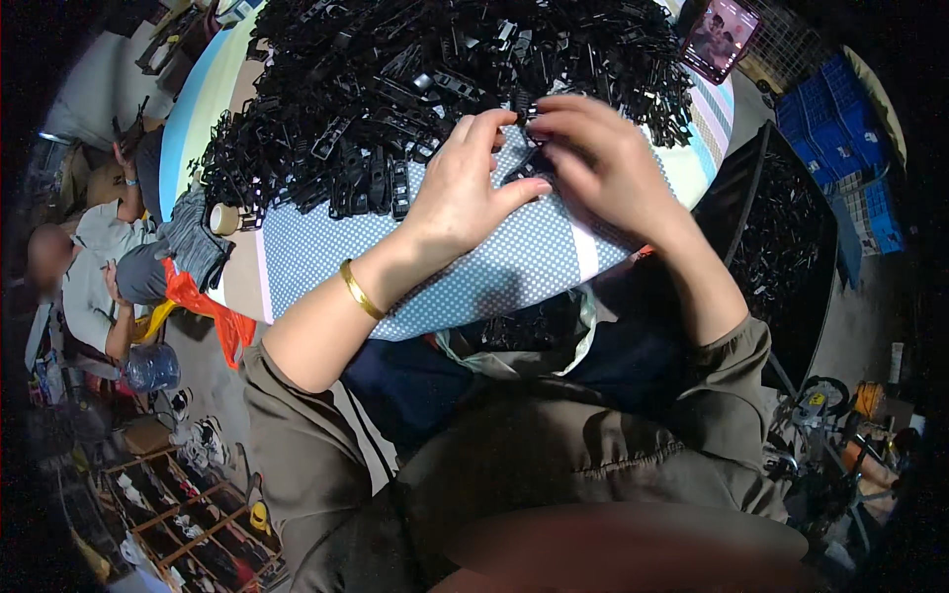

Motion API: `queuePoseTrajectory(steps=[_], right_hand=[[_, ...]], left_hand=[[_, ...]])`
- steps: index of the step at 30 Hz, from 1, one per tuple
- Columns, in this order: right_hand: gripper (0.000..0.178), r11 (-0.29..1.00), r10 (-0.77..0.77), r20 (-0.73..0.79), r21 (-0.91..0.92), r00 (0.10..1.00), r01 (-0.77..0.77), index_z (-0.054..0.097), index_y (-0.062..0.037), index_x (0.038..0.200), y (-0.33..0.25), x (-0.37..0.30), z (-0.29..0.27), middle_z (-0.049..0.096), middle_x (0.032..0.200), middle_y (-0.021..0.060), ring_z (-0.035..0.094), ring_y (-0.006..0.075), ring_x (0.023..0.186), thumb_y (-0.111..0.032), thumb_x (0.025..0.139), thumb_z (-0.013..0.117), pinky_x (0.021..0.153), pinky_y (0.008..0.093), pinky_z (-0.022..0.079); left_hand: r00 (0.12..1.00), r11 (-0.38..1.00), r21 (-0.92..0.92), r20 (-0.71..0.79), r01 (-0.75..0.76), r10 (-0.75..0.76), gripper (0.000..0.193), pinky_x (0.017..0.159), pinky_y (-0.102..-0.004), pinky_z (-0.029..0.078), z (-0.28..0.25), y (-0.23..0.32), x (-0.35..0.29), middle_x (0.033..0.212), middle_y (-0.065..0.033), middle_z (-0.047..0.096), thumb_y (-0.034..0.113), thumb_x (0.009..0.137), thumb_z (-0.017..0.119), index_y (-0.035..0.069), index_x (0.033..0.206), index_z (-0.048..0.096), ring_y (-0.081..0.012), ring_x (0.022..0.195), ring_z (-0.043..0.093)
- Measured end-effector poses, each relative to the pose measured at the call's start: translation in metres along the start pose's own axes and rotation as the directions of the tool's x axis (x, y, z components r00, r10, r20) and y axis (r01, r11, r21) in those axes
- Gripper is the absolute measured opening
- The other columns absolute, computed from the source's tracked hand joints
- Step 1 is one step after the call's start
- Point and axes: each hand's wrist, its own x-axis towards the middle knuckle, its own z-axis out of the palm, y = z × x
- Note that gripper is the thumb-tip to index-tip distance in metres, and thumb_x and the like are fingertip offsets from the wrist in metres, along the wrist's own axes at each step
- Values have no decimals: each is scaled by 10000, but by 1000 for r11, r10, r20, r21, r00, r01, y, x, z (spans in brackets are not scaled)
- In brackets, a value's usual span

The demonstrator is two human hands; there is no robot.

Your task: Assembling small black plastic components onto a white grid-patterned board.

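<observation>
Left hand [463, 193] and right hand [603, 163], near: grips pinched together on one small black clip [526, 166]. Heap of black clips [415, 79] beyond, on dotted surface [474, 272].

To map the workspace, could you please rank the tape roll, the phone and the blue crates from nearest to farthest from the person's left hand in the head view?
From the left hand:
1. Tape roll, at the table's left edge, left of the hand.
2. Phone, upper right, propped beyond the black clip pile.
3. Blue crates, far right, off the table.

Clip pile [435, 79] on table [494, 267] behind both hands [524, 168] — phone [722, 35] far right, tape roll [224, 217] left
</observation>
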Motion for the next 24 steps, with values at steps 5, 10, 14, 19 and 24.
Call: queuePoseTrajectory(steps=[5,10,14,19,24], right_hand=[[276,945,319,100,48,943,-325,619,-24,992,17,0,-30,623,1009,98,619,201,878,37,729,559,730,285,501],[306,994,-30,150,-98,988,45,602,-47,1017,15,-1,-13,597,1057,103,575,275,918,21,718,594,776,339,485],[368,979,-93,164,-167,982,120,602,-84,1061,9,5,0,554,1154,60,524,245,963,14,705,590,790,334,473],[212,946,-108,225,-276,968,170,623,-63,915,9,10,8,583,979,44,530,223,918,-82,704,625,744,312,471],[130,973,-77,71,-214,994,90,593,-41,785,10,5,6,584,906,44,550,229,883,-84,687,666,722,320,477]], left_hand=[[993,951,285,26,-117,115,428,762,-366,456,2,-3,4,959,-137,546,213,683,736,-13,993,544,-297,868,543],[985,918,358,28,-170,172,237,743,-386,436,-1,-5,3,845,-139,564,126,721,662,4,900,566,-310,831,538],[972,928,294,131,-228,198,229,728,-382,425,-17,-2,-4,824,-135,520,99,689,664,2,837,519,-309,812,521],[929,969,203,367,-138,56,228,689,-352,416,-36,9,-4,783,-129,502,67,680,663,4,828,503,-283,760,517],[966,973,198,248,-121,70,206,674,-361,416,-28,4,-7,790,-129,515,54,694,640,9,859,524,-284,745,516]])
